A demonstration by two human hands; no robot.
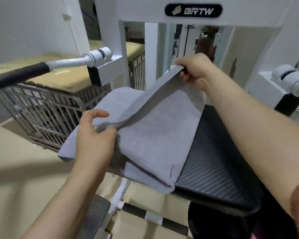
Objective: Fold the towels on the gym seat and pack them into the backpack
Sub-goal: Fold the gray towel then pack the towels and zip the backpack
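A light grey towel (155, 131) lies folded over the left part of the black ribbed gym seat (212, 163), its near corner hanging over the seat's front edge. My left hand (95, 138) pinches the towel's folded edge at the near left. My right hand (195, 69) pinches the far end of the same edge and holds it raised above the seat, so the edge runs taut between both hands. At the bottom right, below the seat, sits a dark round object (214, 225) that I cannot identify.
The white machine frame (193, 18) rises behind the seat. A black-gripped lever arm (24, 73) juts in from the left and another white arm (293, 78) from the right. A metal wire cage (47, 116) topped with cardboard stands at left. Cardboard covers the floor.
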